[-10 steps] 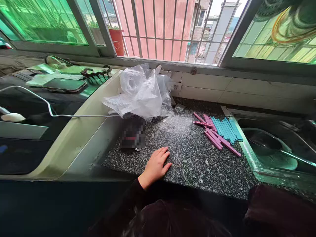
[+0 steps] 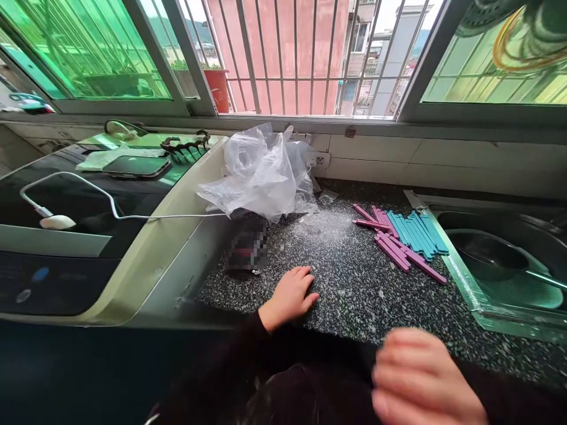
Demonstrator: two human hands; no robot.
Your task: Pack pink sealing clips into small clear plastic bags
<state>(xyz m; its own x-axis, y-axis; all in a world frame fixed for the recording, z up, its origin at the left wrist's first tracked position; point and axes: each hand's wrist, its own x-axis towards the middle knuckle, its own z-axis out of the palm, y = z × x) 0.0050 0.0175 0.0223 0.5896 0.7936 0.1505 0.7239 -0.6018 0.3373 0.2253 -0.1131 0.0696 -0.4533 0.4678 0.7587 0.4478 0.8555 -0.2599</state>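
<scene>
Two hands: left (image 2: 290, 297) resting on counter (image 2: 349, 307), right (image 2: 425, 378) curled.

Two hands: one left hand (image 2: 290, 298) at six o'clock, one right hand (image 2: 425, 378) between four and five. At least six pink sticks (image 2: 392, 254) and at least six blue sticks (image 2: 414, 235) toward three o'clock; overlaps hide exact totals. One sink (image 2: 460, 277) past three, one plastic heap (image 2: 266, 177) at eleven, one white cable (image 2: 177, 216) at nine.
</scene>
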